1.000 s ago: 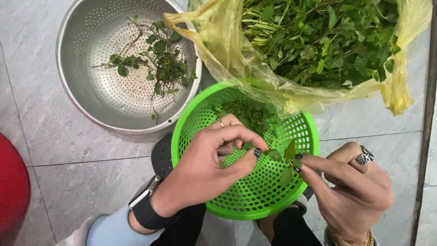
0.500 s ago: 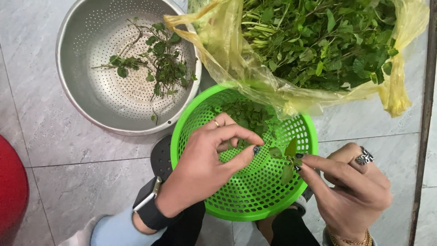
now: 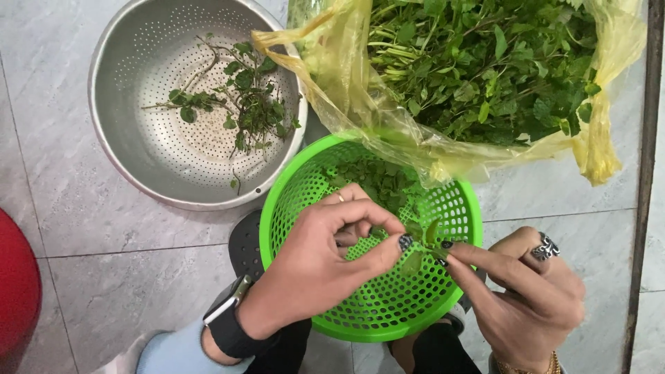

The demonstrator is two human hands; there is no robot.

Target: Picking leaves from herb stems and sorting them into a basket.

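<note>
Over a round green plastic basket (image 3: 457, 208), my two hands meet on a small leafy herb sprig (image 3: 422, 242). My left hand (image 3: 325, 263), a dark watch on its wrist, pinches the sprig's leaves between thumb and fingers. From the right, my right hand (image 3: 526, 291), with a ring and dark nails, grips the sprig's stem. Picked green leaves (image 3: 377, 180) lie at the basket's far side.
A perforated metal colander (image 3: 138, 138) with several stems and leaves sits at the upper left on the grey tiled floor. A yellow plastic bag (image 3: 374, 111) full of green herbs (image 3: 485, 69) overhangs the basket's far rim. A red object (image 3: 14, 291) sits at the left edge.
My left hand has shifted slightly along the sprig, its fingers curling tighter on the leaves. My right hand has hardly moved.
</note>
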